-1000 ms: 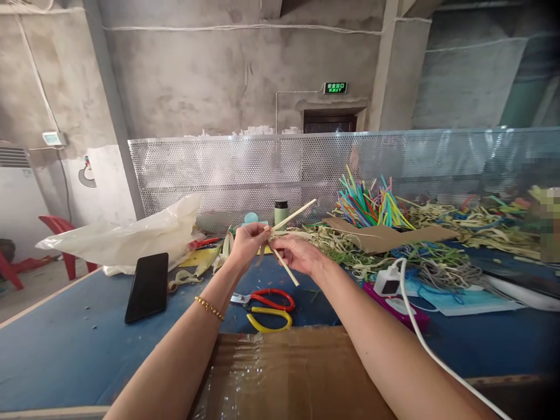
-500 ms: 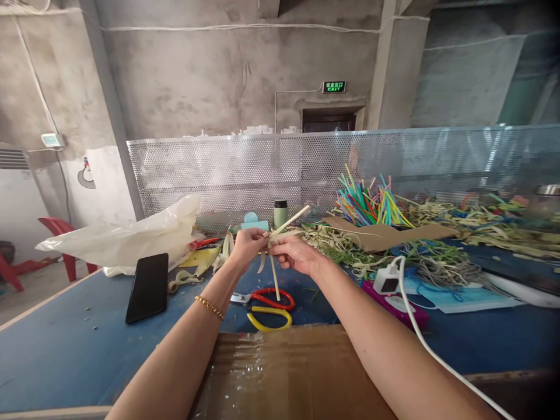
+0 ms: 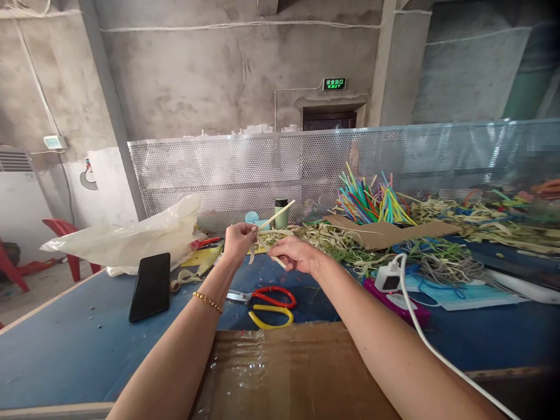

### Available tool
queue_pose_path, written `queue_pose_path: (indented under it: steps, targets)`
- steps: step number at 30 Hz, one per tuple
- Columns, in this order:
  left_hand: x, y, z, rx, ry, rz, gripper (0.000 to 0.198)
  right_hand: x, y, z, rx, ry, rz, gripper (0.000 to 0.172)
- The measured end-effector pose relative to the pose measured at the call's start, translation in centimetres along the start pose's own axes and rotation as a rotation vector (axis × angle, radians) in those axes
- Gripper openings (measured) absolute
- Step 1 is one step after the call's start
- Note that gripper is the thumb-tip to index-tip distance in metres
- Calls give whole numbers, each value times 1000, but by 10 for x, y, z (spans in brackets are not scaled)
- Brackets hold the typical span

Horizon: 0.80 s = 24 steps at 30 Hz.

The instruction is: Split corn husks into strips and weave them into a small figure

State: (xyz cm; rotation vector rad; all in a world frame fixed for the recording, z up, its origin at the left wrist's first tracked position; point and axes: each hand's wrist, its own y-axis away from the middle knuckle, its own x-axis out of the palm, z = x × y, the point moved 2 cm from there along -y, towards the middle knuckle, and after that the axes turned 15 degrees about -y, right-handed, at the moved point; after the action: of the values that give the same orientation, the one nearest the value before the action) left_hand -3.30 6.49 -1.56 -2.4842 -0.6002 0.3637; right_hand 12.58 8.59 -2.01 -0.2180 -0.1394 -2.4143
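Pale flat strips (image 3: 279, 210) of what looks like dried leaf or straw are pinched at their crossing by my left hand (image 3: 238, 242). One strip sticks up to the right and a short end hangs below the fingertips. My right hand (image 3: 296, 254), a little to the right, has its thumb and fingers closed on a strip that runs across from the left hand. Below both hands, scissors (image 3: 262, 300) with one red and one yellow handle lie on the blue table (image 3: 87, 344).
A cardboard box (image 3: 289, 373) is nearest me. Left lie a black phone (image 3: 150, 287) and plastic bag (image 3: 131, 233). A green bottle (image 3: 281, 214) stands behind. Rightward are leaf scraps (image 3: 363, 251), coloured stems (image 3: 371, 198), a charger (image 3: 388, 277) with cable, and another person's blurred hand (image 3: 548, 189).
My hands have moved apart, the left one shifting left. The strip that hung down between them now slants toward my right hand. Another person's hand has appeared at the far right.
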Motion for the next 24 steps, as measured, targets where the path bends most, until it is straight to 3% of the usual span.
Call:
queue_pose_path:
  steps: [5,10,14,24]
  targets:
    - [-7,-2,1,-61,82,4,19,4,-4,-6,-83,-2,-41,19]
    - [-12,-1,4,-190,143,78,26,12,-3,-7,-330,142,-19,24]
    - [-13,-2,6,-154,133,97,24,16,0,-4,-389,298,85,5]
    - [-5,1,5,-191,240,181,28,18,1,-1,-498,291,209,26]
